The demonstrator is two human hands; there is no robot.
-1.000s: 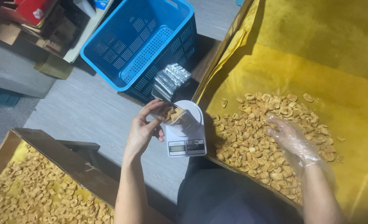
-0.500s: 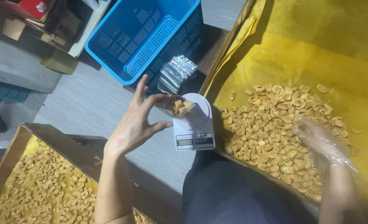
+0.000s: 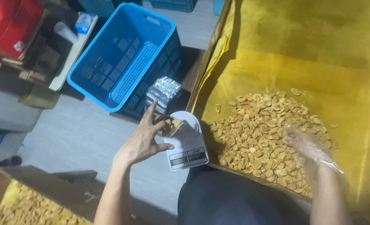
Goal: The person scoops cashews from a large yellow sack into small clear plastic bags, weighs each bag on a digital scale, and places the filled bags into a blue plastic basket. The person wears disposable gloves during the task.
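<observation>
- Bag of nuts on the scale: your left hand pinches its rim.
- Your gloved right hand rests on the nut pile, fingers loosely together.

blue crate, yellow liner, perhaps tan pieces

Grey floor w/ blue crate, white scale, foil packs.
</observation>
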